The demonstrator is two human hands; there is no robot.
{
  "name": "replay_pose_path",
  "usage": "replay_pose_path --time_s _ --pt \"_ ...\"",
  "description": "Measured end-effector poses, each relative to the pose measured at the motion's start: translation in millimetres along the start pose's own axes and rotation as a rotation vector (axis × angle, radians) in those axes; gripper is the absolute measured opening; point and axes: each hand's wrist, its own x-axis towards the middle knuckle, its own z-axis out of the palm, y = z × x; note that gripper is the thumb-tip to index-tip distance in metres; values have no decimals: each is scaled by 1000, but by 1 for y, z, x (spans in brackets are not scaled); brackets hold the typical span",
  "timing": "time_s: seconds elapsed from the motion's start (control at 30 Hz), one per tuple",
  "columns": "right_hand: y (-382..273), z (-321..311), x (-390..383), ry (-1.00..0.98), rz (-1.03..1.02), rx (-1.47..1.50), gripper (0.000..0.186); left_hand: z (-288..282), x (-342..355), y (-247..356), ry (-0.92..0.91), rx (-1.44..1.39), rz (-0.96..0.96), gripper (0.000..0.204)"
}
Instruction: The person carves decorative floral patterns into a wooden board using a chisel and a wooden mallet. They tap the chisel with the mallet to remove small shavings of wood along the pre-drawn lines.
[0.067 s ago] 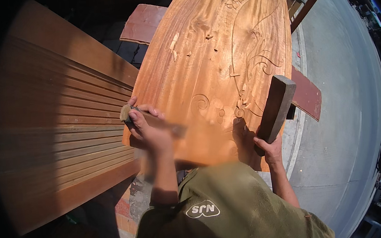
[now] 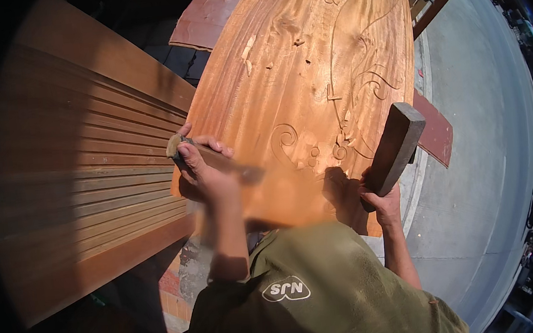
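My left hand (image 2: 209,175) is closed around a wood chisel (image 2: 175,146) with a pale, frayed handle end pointing up and left. The other end of the chisel is blurred and points right, over the near left part of a carved wooden board (image 2: 261,103). In my right hand (image 2: 385,205) is a dark, block-shaped wooden mallet (image 2: 396,145), gripped low and tilted up to the right. It is held apart from the chisel, above the board's near right edge. Scrolls, curved lines and leaf shapes are cut into the board's right half.
Small wood chips (image 2: 247,51) lie on the board. A ribbed wooden panel (image 2: 125,179) stands to the left. Reddish boards (image 2: 435,127) stick out from beneath the carved board on both sides. Concrete ground (image 2: 480,148) stretches along the right, with parked vehicles at the far edge.
The mallet and my right hand have shifted slightly to the right. The carved board also appears a little further right and lower in the picture. My left hand keeps its hold on the chisel.
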Motion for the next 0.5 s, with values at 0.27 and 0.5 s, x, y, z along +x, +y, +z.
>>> replay_pose_path --time_s 0.27,0.5 --pt "-34 2 21 -33 77 -90 46 5 14 6 108 -101 -169 61" --pt "-87 41 65 -64 -198 -207 74 43 25 -26 -46 -216 -265 59"
